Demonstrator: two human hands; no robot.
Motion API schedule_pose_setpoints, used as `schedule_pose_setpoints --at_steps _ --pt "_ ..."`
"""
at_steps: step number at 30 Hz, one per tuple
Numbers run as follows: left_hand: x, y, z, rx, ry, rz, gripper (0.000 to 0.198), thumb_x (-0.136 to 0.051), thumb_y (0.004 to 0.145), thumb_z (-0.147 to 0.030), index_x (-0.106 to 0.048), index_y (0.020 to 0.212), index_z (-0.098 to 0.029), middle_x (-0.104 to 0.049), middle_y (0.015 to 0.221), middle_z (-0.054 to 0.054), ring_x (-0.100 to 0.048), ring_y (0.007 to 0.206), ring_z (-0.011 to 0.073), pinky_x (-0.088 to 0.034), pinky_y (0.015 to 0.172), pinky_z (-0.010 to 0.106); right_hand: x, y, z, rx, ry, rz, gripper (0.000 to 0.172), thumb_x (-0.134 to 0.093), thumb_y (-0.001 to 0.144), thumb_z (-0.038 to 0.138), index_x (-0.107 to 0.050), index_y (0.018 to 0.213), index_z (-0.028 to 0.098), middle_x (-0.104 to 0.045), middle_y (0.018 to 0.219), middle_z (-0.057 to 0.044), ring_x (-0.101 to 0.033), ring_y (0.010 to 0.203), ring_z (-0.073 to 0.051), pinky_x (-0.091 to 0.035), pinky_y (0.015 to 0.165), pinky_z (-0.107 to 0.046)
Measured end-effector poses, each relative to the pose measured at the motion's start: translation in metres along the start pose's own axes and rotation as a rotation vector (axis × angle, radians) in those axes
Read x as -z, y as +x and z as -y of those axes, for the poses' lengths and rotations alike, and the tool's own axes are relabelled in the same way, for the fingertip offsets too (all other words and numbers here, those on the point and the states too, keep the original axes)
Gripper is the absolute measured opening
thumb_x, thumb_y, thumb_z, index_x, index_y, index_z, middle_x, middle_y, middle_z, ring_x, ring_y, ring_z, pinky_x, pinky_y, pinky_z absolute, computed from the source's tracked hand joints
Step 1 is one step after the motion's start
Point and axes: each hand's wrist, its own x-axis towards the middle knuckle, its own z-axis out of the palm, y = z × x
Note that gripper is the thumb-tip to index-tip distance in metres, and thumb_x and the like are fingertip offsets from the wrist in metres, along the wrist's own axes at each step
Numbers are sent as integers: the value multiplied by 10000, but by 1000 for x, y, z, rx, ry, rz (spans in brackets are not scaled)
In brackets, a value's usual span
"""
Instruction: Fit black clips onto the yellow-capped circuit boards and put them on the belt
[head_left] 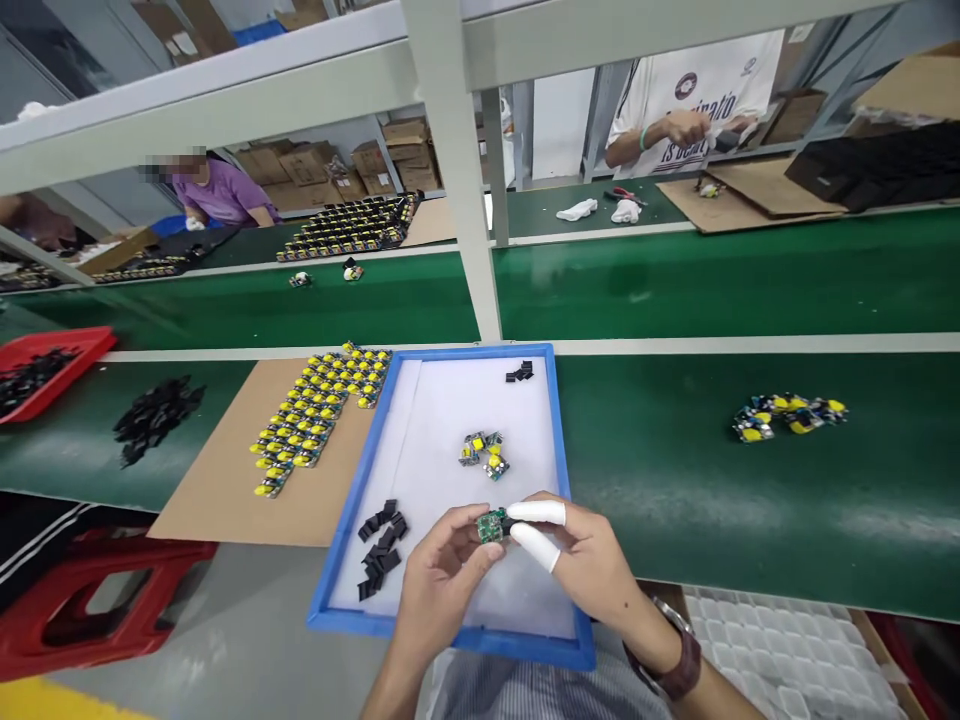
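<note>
Between thumb and fingers, my left hand (442, 570) grips a small green circuit board (491, 526) above the tray. My right hand (581, 550), with white finger cots on thumb and index finger, pinches a small black piece (508, 525) against the board's right side. Just beyond my hands, a few boards with yellow parts (484, 452) lie on the blue-rimmed white tray (559, 440). Loose black pieces (382, 550) are scattered at the tray's left, and a smaller group of black pieces (519, 373) sits near its top right corner.
Left of the tray, cardboard (217, 485) carries rows of yellow-topped boards (307, 410). Farther left are a black pile (157, 415) and a red bin (60, 375). More boards (787, 415) lie at right. A metal post (469, 200) rises behind the tray. Two co-workers are across the belt.
</note>
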Motion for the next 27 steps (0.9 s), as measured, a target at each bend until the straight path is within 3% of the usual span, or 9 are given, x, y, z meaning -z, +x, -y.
schedule_pose_setpoints --at_steps 4,6,10,21,27 --pt "-6 -3 4 -34 -21 49 329 -768 841 -226 -740 1167 -249 -638 1269 116 -696 1043 254 -620 847 351 -1 -4 -3 -29 -18 -60 196 -686 880 171 -769 1044 239 -782 966 -41 -742 826 -188 -624 761 -299" --pt "-5 -3 5 -9 6 65 350 -758 852 -231 -733 1200 -259 -629 1329 125 -692 1054 255 -616 852 345 -1 -6 -2 -10 -20 -75 199 -678 875 151 -765 1029 243 -770 930 -34 -727 797 -181 -610 734 -293" --pt "-6 -5 5 -7 38 46 345 -755 855 -244 -736 1200 -244 -696 1249 123 -694 1059 260 -605 899 368 -1 -8 4 58 -56 -78 227 -653 871 98 -757 1003 251 -726 872 -20 -679 768 -168 -551 709 -292" --pt "-2 -9 13 -127 48 -14 367 -788 815 -183 -766 1171 -274 -724 1278 121 -686 1192 307 -639 908 395 -11 -14 5 77 -141 -92 246 -617 865 63 -725 989 246 -672 858 -13 -640 770 -169 -509 713 -294" --pt "0 -7 11 -205 96 -37 310 -809 788 -174 -800 1085 -265 -760 1189 125 -742 1063 294 -659 844 395 -9 -15 9 37 -145 -18 172 -633 893 129 -735 980 237 -699 897 -38 -663 792 -182 -531 708 -293"
